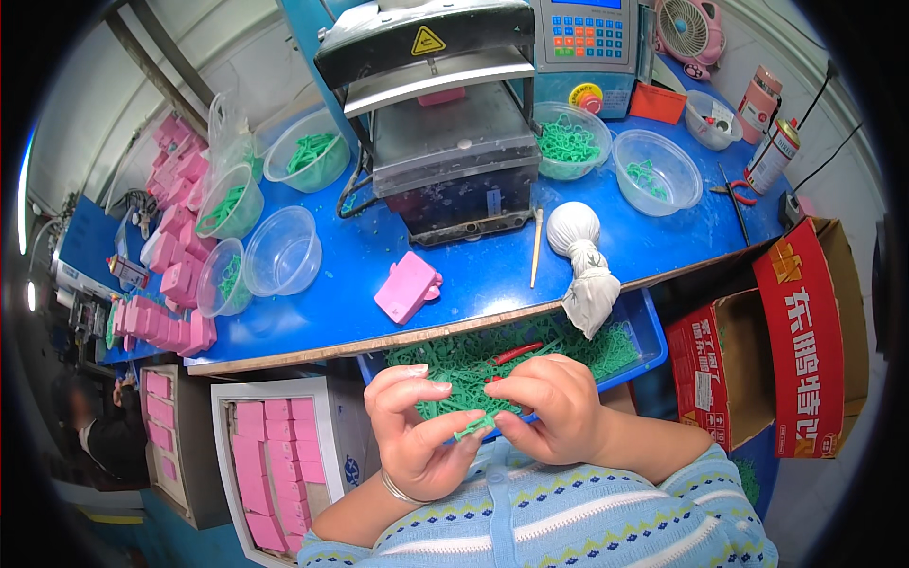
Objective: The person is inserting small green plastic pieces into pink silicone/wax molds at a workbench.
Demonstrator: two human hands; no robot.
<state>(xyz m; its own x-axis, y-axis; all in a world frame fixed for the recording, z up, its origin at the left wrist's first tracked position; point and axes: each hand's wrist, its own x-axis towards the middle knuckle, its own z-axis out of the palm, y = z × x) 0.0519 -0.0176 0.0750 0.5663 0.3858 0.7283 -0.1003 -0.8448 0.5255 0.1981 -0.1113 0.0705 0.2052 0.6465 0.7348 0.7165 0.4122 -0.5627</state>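
A small green molded plastic piece (475, 426) is pinched between the thumb and forefinger of my left hand (417, 431), its other fingers raised. My right hand (554, 407) is closed against the same piece from the right, its thumb at the piece's end. Below both hands is a blue bin (650, 327) heaped with green plastic scraps (606, 350). A red-handled tool (517, 353) lies on the scraps just beyond my fingertips; its working end is hidden.
On the blue table (492, 275) sit a pink block (409, 288), a wooden stick (537, 248), a tied white cloth bundle (574, 230) and a press machine (454, 151). Clear plastic bowls (284, 251) flank it, some holding green parts. Cardboard boxes (720, 379) stand right; pink blocks fill a box (220, 454) left.
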